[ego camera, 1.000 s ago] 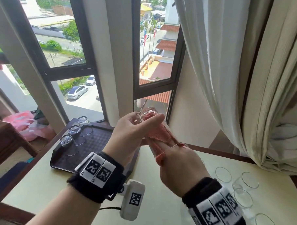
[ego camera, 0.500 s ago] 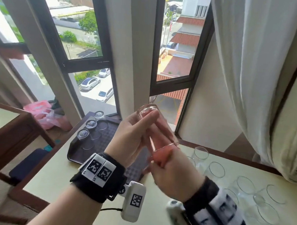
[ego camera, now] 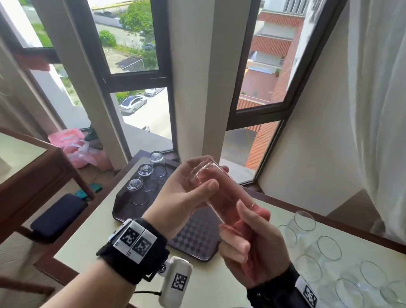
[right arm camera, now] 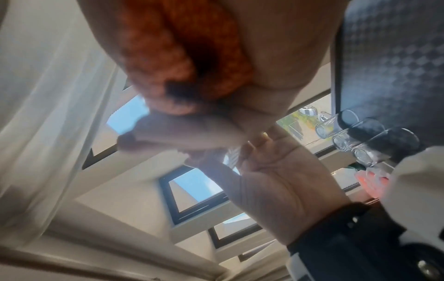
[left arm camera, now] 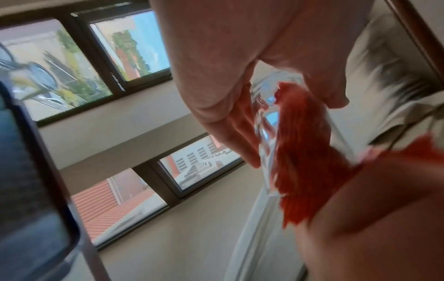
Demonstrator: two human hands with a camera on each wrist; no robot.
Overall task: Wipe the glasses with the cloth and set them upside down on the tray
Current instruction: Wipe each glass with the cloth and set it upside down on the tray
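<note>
I hold a clear glass tilted in the air above the table, base end up and away from me. My left hand grips the base end between thumb and fingers. My right hand wraps the rim end and grips the orange-red cloth, which reaches into the glass. In the right wrist view the cloth is bunched in my palm. The dark patterned tray lies below my hands. Three glasses stand upside down in a row at its far left.
Several upright glasses stand on the pale table to the right, near its back edge. A white curtain hangs at the right and windows stand behind. A wooden side table and a dark stool are at the left.
Both hands keep hold of the glass, and my right hand has turned at its rim end. Less of the cloth shows in the head view. More glasses on the right have come into view.
</note>
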